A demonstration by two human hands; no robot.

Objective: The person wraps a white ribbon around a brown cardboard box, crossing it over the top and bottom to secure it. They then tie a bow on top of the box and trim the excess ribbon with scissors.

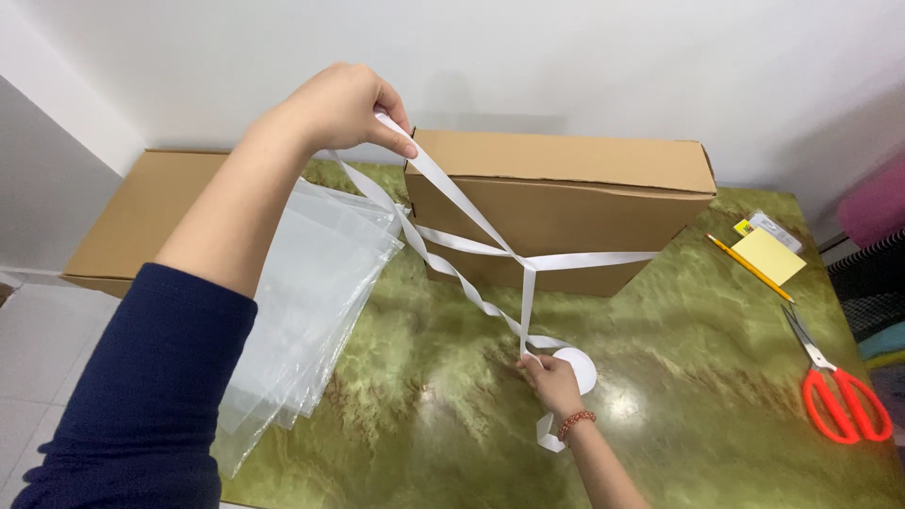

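Left hand: the left hand (pixel 344 106) is up high, over the left end of the box. Its fingers (pixel 401 141) are pressed together and pinch the white ribbon.
Right hand: the right hand (pixel 551 377) is low, close to the bench. Its fingers pinch the ribbon too, right beside the ribbon roll. A bead bracelet (pixel 576 421) sits on the wrist.
Ribbon: the white ribbon (pixel 471 215) runs down from the left hand, across the front of the box, and then to the right hand. One strip goes flat along the front of the box. A loose end hangs past the right wrist.
Ribbon roll: the round white ribbon roll (pixel 577 368) lies on the bench, touching the right hand.
Box: the brown box (pixel 566 212) stands on the green bench (pixel 452 415), shut.
Bags: a pile of clear bags (pixel 311 302) lies left of the box, partly hanging off the bench edge.
Second box: another brown box (pixel 141 221) lies far left, behind the bags.
Right side: red scissors (pixel 839 391), a yellow pencil (pixel 749 267) and a yellow note pad (pixel 768 254) lie well apart from the hands.
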